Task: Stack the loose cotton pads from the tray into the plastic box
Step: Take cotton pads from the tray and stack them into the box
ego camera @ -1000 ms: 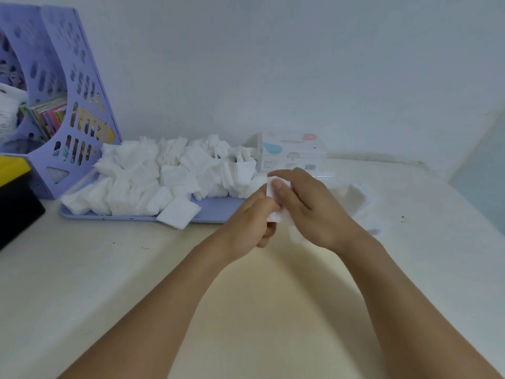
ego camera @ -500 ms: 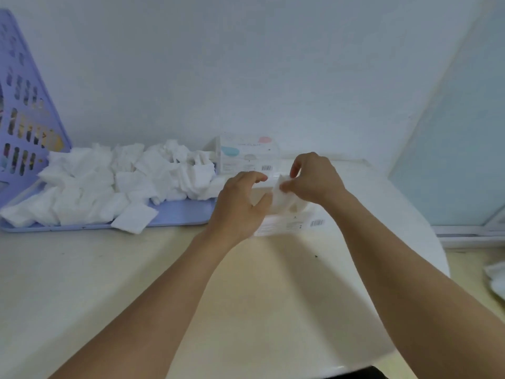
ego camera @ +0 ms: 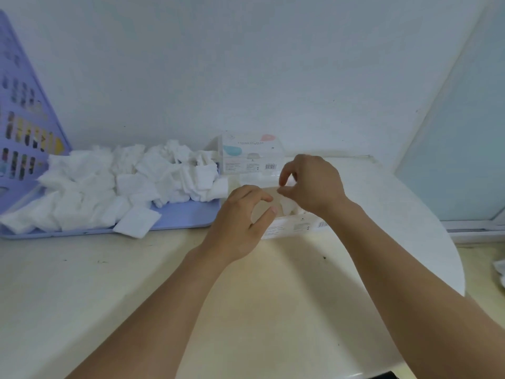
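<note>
Centrally, the left hand (ego camera: 240, 222) and right hand (ego camera: 311, 184) meet over the clear plastic box (ego camera: 289, 228), which stands on the desk (ego camera: 164, 296) just right of the tray (ego camera: 188, 217). The left hand is curled loosely, thumb and forefinger parted in an open arc against the box's near-left corner, grasping nothing that can be seen. The right hand hovers above the box opening with thumb and forefinger pinched together; whether a pad lies between them cannot be told. White cotton shows inside the box behind the hands, partly hidden by them, and the box's front wall carries small print and a barcode. A second, similar box (ego camera: 252, 155) with pastel blue and pink patches and a barcode stands just behind, against the white wall (ego camera: 246, 64). The flat lavender tray holds a loose heap of cotton pads (ego camera: 123, 184), soft, white and roughly square, piled irregularly; one pad (ego camera: 136, 221) overhangs the tray's front rim. At far left stands a perforated lavender file holder (ego camera: 24, 127) with coloured contents showing through its slots. The desk surface is pale cream with a rounded right edge.
</note>
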Tool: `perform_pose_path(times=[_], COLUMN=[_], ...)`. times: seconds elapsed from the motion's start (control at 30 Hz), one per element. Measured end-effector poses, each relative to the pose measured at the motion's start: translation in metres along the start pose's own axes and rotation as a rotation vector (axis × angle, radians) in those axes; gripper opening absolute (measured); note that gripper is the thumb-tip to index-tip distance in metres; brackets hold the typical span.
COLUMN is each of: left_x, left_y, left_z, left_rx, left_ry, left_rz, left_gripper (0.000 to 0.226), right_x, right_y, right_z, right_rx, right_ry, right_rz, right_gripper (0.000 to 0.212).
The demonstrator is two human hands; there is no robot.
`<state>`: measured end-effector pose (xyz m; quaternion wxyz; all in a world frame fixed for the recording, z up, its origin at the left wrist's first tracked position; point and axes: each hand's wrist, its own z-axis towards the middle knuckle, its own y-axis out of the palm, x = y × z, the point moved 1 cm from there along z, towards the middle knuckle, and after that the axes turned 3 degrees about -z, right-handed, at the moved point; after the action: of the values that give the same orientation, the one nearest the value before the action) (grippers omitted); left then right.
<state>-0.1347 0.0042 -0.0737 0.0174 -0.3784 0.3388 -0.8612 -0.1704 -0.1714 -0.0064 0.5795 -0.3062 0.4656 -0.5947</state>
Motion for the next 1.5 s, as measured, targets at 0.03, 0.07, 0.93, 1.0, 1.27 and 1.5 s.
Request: perform_pose_path(times=[0.03, 0.07, 0.93, 1.0, 1.27, 1.5], left_x=[0.000, 0.000, -0.031, -0.050, -0.090, -0.098], left_y=[0.000, 0.000, -0.164, -0.182, -0.180, -0.181], left_z=[0.000, -0.001, -0.038, -0.062, -0.091, -0.096], left_rx=[-0.005, -0.005, 0.434, 0.503, 0.440, 0.360], left_ry=[0.002, 0.006, -0.334, -0.358, -0.374, -0.328], left_rz=[-0.002, -0.003, 0.286, 0.371, 0.449, 0.451], left_gripper=[0.038, 0.041, 0.004, 0.008, 0.044, 0.039], right_x=[-0.002, -0.004, -0.164, -0.182, -0.229, -0.239], right_y=[0.002, 0.005, -0.006, 0.028, 0.073, 0.082], right_z=[-0.001, -0.002, -0.022, -0.014, 0.003, 0.011], right_rx=[-0.077, -0.163, -0.225, -0.422, -0.507, -0.635], right_ry=[-0.086, -0.146, -0.014, 0.072, 0.179, 0.251], right_rz=[-0.042, -0.086, 0.867, 0.781, 0.665, 0.698], right_gripper=[0.008, 0.014, 0.014, 0.036, 0.056, 0.035])
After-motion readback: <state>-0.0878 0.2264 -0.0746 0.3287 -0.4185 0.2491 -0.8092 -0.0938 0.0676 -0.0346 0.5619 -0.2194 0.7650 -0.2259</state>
